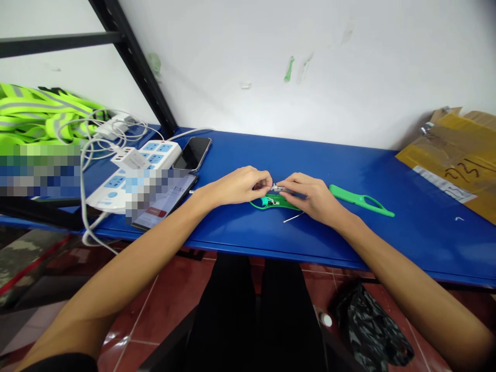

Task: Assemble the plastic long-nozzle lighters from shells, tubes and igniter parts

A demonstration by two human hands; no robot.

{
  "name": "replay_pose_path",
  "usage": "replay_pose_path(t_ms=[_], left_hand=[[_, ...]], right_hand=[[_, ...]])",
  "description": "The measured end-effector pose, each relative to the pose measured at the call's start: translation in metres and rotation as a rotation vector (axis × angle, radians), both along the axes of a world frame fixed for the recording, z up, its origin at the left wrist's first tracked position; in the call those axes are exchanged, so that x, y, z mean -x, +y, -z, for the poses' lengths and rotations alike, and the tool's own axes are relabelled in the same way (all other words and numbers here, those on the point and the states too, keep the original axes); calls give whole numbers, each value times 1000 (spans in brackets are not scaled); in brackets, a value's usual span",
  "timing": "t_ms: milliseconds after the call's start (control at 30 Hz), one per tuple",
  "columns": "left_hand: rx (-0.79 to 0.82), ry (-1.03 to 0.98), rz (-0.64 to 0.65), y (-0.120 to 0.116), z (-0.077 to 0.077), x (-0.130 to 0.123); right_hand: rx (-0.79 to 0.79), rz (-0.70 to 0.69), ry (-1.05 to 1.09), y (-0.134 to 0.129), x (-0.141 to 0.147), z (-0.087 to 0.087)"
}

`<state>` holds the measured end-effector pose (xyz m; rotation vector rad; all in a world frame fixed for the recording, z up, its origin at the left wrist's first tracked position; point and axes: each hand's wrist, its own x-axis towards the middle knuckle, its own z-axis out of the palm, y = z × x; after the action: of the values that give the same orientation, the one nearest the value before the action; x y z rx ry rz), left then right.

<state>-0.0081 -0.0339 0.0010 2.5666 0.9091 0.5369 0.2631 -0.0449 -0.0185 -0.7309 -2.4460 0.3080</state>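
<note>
Both my hands meet over the blue table, above an opened green plastic casing half [289, 202] with small electronic parts inside. A small silvery part [276, 188] sits between my fingertips; its kind is too small to make out. My right hand [312, 196] pinches this part from the right, thumb and fingers closed. The thumb and forefinger of my left hand [250, 186] are pressed together at its left end; what they grip is hidden. A thin metal rod [293, 217] sticks out below my right hand. Right of that hand lies a matching green casing piece [362, 200] with a looped end.
To the left stand a white power strip [112, 192] with tangled cables, a black phone [192, 153] and a lit phone or tablet [170, 201]. Neon-yellow reflective straps [46, 116] lie behind a black shelf post [141, 72]. A taped cardboard box [457, 155] sits at the right.
</note>
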Motion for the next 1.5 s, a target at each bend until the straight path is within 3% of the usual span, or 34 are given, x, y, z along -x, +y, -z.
replay_pose_path(t_ms=[300, 567, 867, 1100, 1367, 1500], left_hand=[[-86, -20, 42, 2, 3, 0], [166, -99, -31, -1, -6, -1], [211, -141, -1, 4, 0, -2], [289, -144, 11, 0, -5, 0], [206, -127, 167, -2, -7, -5], [167, -122, 178, -1, -4, -8]], right_hand=[[-41, -27, -15, 0, -1, -1], [-95, 35, -73, -1, 1, -12], [-110, 21, -58, -3, 2, -12], [-67, 35, -93, -4, 0, -15], [-33, 7, -212, -13, -6, -29], [-8, -6, -258, -15, -7, -32]])
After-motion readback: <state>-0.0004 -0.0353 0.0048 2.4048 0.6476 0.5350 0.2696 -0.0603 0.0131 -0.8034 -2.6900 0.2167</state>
